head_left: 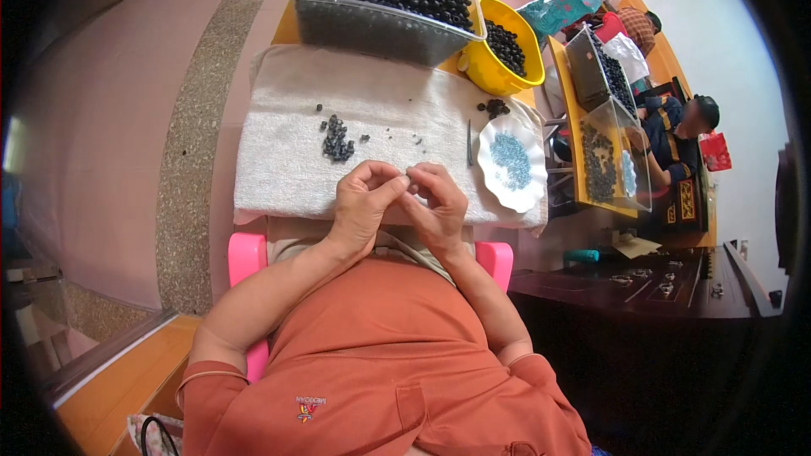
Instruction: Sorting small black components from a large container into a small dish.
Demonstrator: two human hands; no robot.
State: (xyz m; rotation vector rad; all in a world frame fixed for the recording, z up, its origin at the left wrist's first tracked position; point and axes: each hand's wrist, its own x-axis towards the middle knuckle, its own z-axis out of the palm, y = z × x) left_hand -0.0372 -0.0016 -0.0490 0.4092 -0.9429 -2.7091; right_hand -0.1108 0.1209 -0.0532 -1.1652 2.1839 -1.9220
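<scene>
Over the near edge of a white towel (283, 148), my left hand (361, 207) and my right hand (441, 213) meet with fingertips pinched. Between them is a small dark ring-like piece (410, 177), partly covered by the fingers. Beyond my left hand lies a little pile of small black cylindrical pieces (338, 142), with a few strays around it. To the right of my right hand sits a white scalloped plate (528, 198) holding tiny light-blue bits. A thin dark stick-like tool (470, 143) lies between the plate and my right hand.
A clear tub (372, 38) heaped with black pieces stands at the far edge, beside a yellow basket (490, 76) of similar pieces. A dark clump (497, 107) lies near the plate. At right, another person (676, 131) sits by a second table with clear bins (601, 76).
</scene>
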